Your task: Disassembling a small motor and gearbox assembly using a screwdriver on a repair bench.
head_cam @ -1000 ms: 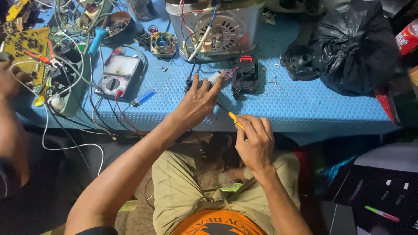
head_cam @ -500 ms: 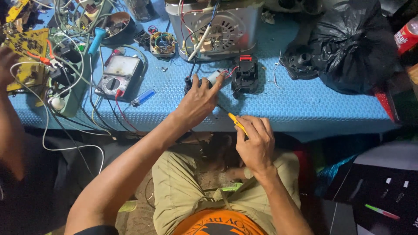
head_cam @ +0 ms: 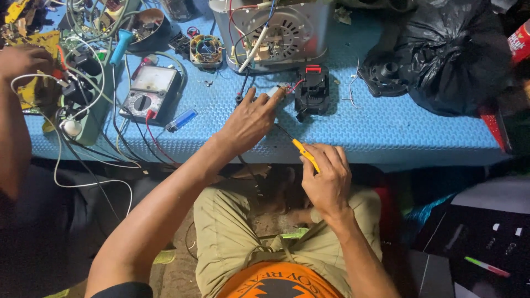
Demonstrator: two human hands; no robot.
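**A:** What occupies the far left, at nine to ten o'clock?

**B:** Another person's hand [head_cam: 25, 60] rests on a yellow circuit board [head_cam: 34, 83] at the edge of the blue mat [head_cam: 386, 127]. Just right of it a pale green power strip [head_cam: 91, 105] lies under a tangle of white and green wires [head_cam: 83, 33].

**A:** And next, toward eleven o'clock?

**B:** An analogue multimeter [head_cam: 150, 94] with a black dial, its red lead trailing toward the table edge. A blue lighter [head_cam: 181, 119] lies just beside it, at its four o'clock.

**A:** Centre of the view?

**B:** The left hand [head_cam: 251, 118] stretches forward, palm down, fingers loosely spread; its fingertips [head_cam: 273, 98] pin a small pale part with red and black leads [head_cam: 276, 90] against the mat. At twelve o'clock stands a silver appliance housing [head_cam: 273, 30] with a round vented grille.

**A:** What lies right of that part?

**B:** A black battery pack with a red tab [head_cam: 312, 88], touching or very nearly touching the leads.

**A:** And the right hand?

**B:** The right hand [head_cam: 327, 179], at six o'clock from the pack, is closed around a yellow-handled screwdriver [head_cam: 305, 154]; the thin shaft points up-left toward the left hand.

**A:** Far right?

**B:** A crumpled black plastic bag [head_cam: 452, 55] at two o'clock, with a black round part [head_cam: 386, 74] at its left edge.
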